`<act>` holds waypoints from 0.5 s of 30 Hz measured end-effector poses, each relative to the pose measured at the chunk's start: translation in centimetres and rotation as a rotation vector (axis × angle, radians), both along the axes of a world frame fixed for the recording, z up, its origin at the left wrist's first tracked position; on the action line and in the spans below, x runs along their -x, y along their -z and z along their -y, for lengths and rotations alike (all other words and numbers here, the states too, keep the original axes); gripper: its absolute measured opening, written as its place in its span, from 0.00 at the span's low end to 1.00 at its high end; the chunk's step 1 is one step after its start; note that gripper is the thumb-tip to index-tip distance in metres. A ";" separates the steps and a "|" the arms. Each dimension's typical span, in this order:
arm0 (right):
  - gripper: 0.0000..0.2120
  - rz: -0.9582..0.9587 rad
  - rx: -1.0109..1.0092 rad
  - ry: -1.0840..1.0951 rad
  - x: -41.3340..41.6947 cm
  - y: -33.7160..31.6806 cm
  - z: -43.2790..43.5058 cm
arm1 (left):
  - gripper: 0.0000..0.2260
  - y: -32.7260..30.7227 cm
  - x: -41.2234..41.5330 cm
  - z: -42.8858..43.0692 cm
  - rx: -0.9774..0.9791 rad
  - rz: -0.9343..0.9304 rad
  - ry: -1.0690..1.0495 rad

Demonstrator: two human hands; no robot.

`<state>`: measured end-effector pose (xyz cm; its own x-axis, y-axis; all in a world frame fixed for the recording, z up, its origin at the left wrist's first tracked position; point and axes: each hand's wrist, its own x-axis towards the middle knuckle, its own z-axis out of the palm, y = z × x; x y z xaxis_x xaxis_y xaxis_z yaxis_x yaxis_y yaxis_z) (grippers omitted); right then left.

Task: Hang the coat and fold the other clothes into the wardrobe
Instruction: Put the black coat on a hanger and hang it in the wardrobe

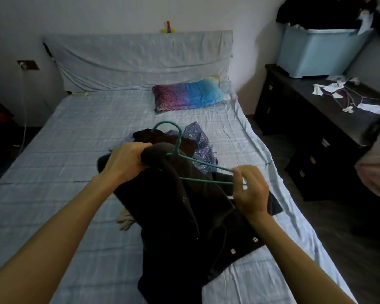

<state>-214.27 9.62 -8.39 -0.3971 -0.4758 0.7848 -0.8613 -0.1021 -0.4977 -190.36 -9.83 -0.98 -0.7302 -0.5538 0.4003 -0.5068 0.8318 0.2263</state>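
Observation:
A dark brown coat [184, 216] with white flower buttons hangs over the bed in front of me. My left hand [127, 159] grips its bunched collar and shoulder. A green wire hanger [178, 139] sticks out of the coat with its hook up. My right hand [250, 191] pinches the hanger's right end. Behind the coat lie a dark garment [184, 143] and a blue flowered garment [201, 141]. A beige piece of clothing [125, 220] peeks out under the coat's left side.
The bed [64, 161] has a pale blue checked sheet and a colourful pillow [189, 95] at its head. A dark dresser [312, 128] stands on the right, bearing a light blue bin [316, 53] of clothes, paper scraps and wire hangers. A person's sleeve [377, 167] shows at the right edge.

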 end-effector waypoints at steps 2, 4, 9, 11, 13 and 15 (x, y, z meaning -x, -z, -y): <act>0.16 -0.159 -0.004 -0.024 -1.3 1.4 -0.5 | 0.21 -0.5 -0.1 0.5 0.006 -0.021 -0.037; 0.11 -0.252 -0.030 0.062 -2.1 2.8 -0.6 | 0.22 -1.2 0.4 0.5 0.032 -0.043 -0.038; 0.07 -0.113 -0.236 -0.013 -3.8 7.0 0.7 | 0.19 -3.8 1.7 0.1 0.084 -0.155 -0.035; 0.15 0.100 -0.411 0.033 -4.0 7.7 2.1 | 0.17 -4.8 2.4 -0.3 0.104 -0.178 0.014; 0.26 0.237 -0.559 0.071 -4.1 8.2 3.7 | 0.15 -5.8 3.1 -0.9 0.128 -0.201 0.054; 0.35 0.318 -0.655 0.084 -4.1 8.2 5.1 | 0.12 -6.8 3.5 -1.2 0.127 -0.244 0.079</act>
